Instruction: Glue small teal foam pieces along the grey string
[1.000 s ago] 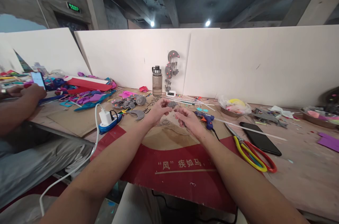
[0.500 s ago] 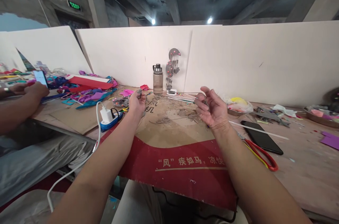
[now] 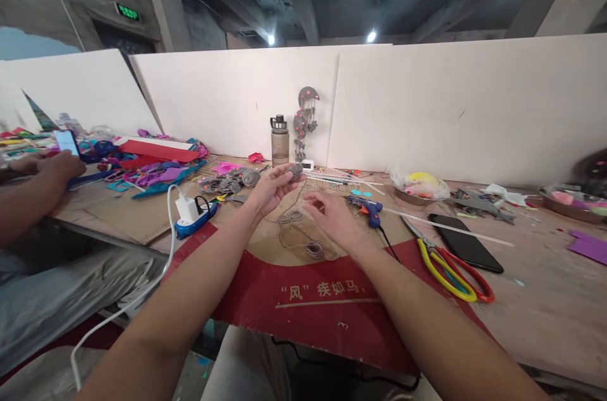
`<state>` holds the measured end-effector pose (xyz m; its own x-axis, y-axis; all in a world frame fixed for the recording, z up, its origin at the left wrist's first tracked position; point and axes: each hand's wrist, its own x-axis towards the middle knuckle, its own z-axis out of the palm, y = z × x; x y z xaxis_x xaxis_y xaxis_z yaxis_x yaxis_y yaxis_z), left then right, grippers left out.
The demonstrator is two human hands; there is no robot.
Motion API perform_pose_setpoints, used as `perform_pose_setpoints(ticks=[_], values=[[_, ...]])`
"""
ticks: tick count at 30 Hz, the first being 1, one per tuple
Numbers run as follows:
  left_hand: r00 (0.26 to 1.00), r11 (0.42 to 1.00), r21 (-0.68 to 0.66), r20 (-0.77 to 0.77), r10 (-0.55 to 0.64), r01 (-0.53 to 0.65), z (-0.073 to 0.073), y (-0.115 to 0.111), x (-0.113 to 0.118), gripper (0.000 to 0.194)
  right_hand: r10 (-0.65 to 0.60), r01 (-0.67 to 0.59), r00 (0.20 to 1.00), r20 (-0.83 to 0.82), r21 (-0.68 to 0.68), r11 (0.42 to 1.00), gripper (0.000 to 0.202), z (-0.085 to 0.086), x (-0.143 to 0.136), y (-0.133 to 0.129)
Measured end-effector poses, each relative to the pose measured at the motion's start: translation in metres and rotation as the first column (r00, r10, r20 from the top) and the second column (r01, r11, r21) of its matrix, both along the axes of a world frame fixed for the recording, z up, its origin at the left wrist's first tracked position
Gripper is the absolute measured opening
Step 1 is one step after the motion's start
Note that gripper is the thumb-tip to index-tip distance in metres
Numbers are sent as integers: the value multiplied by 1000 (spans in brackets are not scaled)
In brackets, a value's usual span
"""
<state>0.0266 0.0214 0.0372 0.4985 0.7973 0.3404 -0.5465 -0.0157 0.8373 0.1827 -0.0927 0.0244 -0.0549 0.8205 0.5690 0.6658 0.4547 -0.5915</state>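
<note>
My left hand [image 3: 275,191] pinches a small round grey piece [image 3: 296,170], maybe felt, between thumb and fingers. A thin grey-brown cord [image 3: 290,216] trails below it onto the cardboard sheet [image 3: 265,243] and ends in a loose coil near the red part. Just to the right, my right hand [image 3: 332,214] has its fingers bent together near the cord; what is between them, if anything, is hidden. A blue glue gun [image 3: 372,210] lies right of that hand, a clear stick behind it. Grey pieces with pink dots [image 3: 227,181] lie left of my left hand.
Scissors with red and yellow handles [image 3: 446,268] and a black phone [image 3: 467,241] lie at right. A bottle [image 3: 279,143] stands at the back beside a grey moon-shaped hanging ornament [image 3: 307,113]. A white charger [image 3: 187,206] sits in a blue socket. Another person's hands [image 3: 59,166] hold a phone.
My left hand has moved right and my right hand left, so they are now close together. The glue gun now shows uncovered, and the cord lies spread nearer to me.
</note>
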Motion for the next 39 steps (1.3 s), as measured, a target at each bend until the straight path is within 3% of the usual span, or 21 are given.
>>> perform_pose_setpoints(ticks=[3,7,17,24,30,39], values=[[994,995,85,-101,-48,57,-4,-6,6,41,-115,132,986,-119,150,980,16,2,5,2],[984,982,180,-178,-28,60,-11,-10,14,45,-155,191,969,-190,192,963,18,0,7,4],[974,954,294,-227,18,50,-16,-14,20,45,-222,243,940,-258,52,969,8,-3,8,5],[950,929,355,-313,12,105,-16,-11,16,44,-225,219,930,-292,-52,974,8,-15,10,12],[941,924,360,-338,1,128,-14,-17,15,37,-265,269,910,-317,-33,963,5,-15,12,14],[938,919,393,-310,153,-21,-13,-22,22,30,-242,257,931,-273,21,966,6,-10,7,8]])
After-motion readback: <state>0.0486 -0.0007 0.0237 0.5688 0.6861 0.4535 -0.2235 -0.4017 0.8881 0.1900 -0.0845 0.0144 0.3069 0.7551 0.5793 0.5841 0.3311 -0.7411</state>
